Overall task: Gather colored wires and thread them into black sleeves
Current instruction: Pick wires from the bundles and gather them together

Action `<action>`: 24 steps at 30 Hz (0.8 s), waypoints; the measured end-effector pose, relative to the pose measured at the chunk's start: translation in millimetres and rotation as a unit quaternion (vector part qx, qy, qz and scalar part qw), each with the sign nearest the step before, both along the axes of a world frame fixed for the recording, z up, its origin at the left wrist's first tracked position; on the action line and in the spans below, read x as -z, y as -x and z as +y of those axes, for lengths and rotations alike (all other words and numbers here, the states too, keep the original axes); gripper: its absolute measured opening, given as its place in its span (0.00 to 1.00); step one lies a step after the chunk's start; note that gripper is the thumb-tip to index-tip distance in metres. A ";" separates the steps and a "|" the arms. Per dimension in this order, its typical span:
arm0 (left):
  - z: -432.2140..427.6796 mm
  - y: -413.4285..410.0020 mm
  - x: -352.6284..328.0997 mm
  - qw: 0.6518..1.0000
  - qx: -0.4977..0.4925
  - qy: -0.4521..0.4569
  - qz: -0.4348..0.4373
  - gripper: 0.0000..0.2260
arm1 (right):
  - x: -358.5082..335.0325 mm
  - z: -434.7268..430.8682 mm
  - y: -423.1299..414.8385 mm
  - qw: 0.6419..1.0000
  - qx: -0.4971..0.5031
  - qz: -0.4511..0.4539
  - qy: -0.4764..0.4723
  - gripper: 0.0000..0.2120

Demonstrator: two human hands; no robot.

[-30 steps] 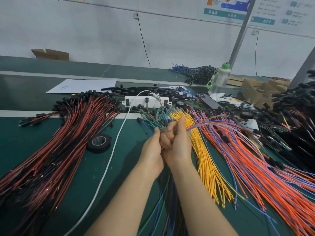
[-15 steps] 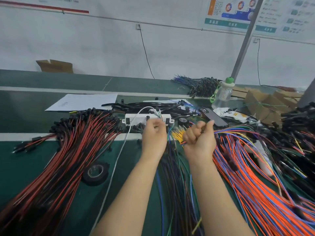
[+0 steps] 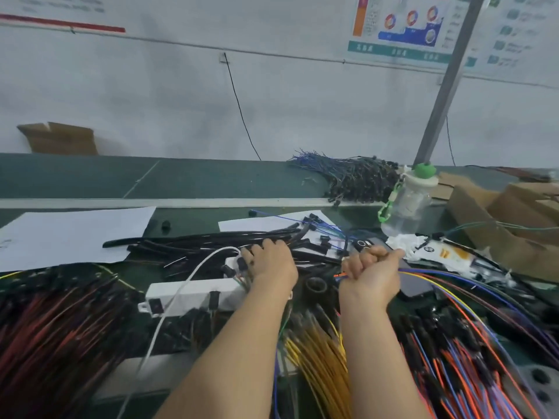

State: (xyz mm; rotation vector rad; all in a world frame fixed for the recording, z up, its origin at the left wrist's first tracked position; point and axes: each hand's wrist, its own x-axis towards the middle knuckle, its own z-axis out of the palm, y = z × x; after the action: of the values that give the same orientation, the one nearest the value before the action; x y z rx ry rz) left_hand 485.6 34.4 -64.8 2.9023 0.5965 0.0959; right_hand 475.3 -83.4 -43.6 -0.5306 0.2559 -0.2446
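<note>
Orange, blue and yellow wires [image 3: 435,278], likely light and limp, trail toward four o'clock from the right hand [image 3: 373,270], whose grip is closed near their tips, while the left hand [image 3: 272,263] rests on black sleeves [image 3: 187,251] at ten o'clock, its grip unclear.

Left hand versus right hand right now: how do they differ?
The right hand is fisted round a bunch of coloured wires that trail off to its right; the left hand holds no wires. The left hand lies palm down on the pile of black sleeves; the right hand is to the right of that pile. Whether the left hand has gripped a sleeve is hidden. Both are stretched forward, about level.
</note>
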 end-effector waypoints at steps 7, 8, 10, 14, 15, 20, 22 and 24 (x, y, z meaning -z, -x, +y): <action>-3.0 -14.8 4.9 0.996 0.012 -0.039 0.074 0.20 | 5.5 -11.0 -0.7 1.000 0.005 0.006 0.021 0.24; -4.9 -14.8 4.3 0.996 0.029 -0.044 0.067 0.20 | 4.3 -13.0 1.0 1.000 0.005 0.004 0.025 0.24; -8.5 -11.8 3.8 0.995 0.073 -0.048 0.054 0.19 | 2.7 -15.8 5.2 1.000 0.004 0.007 0.027 0.24; -12.8 -4.7 -2.6 0.991 0.126 -0.031 0.037 0.22 | 1.6 -18.2 12.7 1.000 -0.007 0.012 0.016 0.24; -14.8 -2.4 -7.1 0.991 0.131 -0.011 -0.008 0.23 | 0.9 -19.7 14.2 1.000 -0.008 0.011 0.018 0.24; -36.0 20.3 -59.2 0.934 0.184 0.035 -0.303 0.22 | -8.2 -28.3 28.2 1.000 -0.019 -0.014 0.020 0.23; -48.2 41.1 -87.4 0.914 0.231 0.030 -0.333 0.23 | -15.9 -32.5 41.1 0.999 -0.029 -0.033 0.018 0.24; -56.5 72.7 -107.7 0.915 0.279 0.012 -0.293 0.22 | -26.0 -40.0 58.6 0.998 -0.037 -0.054 0.022 0.26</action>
State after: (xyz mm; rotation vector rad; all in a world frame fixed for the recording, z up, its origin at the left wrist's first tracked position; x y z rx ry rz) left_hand 412.9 -22.1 42.9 2.6773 -0.3254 0.8219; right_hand 416.7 -123.4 -17.6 -0.5668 0.1256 -0.2056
